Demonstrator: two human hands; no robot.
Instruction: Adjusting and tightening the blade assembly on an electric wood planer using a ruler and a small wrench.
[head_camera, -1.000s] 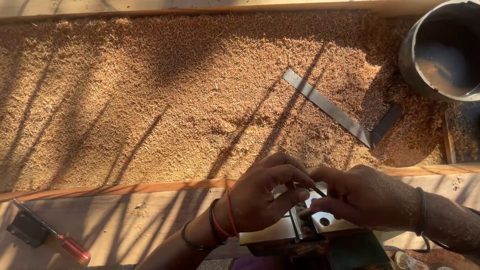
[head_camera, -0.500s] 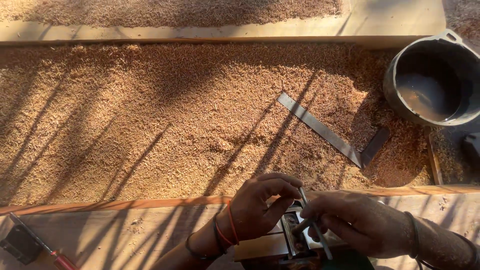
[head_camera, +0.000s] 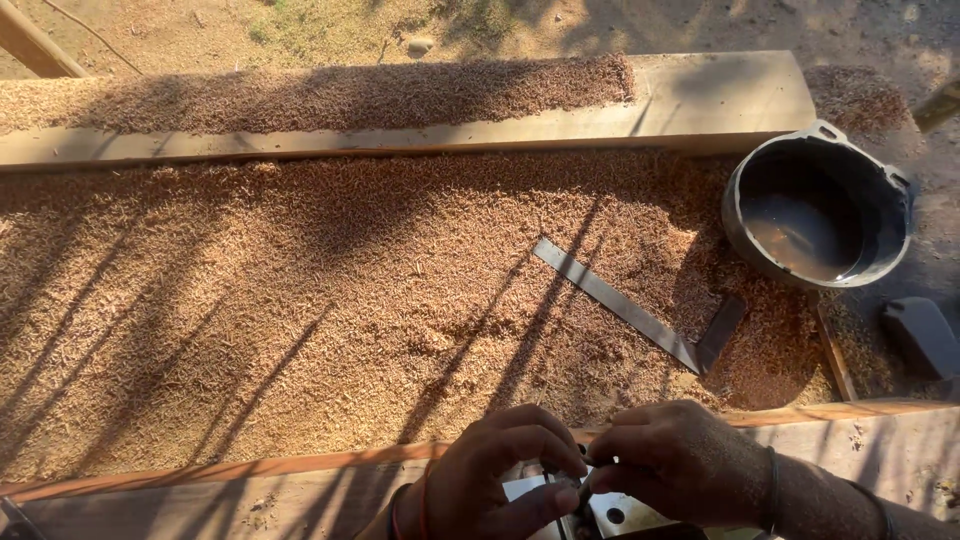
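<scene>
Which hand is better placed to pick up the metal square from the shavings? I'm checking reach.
Probably the right hand: the try square lies up and right of it, closer than to the left hand.

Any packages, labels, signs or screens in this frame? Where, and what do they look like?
None in view: no packaging, label, sign or screen.
What is there instead:
Bucket: top right, round, dark.
Square: lying on the sawdust, metal blade with dark stock.
Dark block: right edge, rounded.
Left hand and right hand: bottom centre, meeting over a small metal tool.
</scene>
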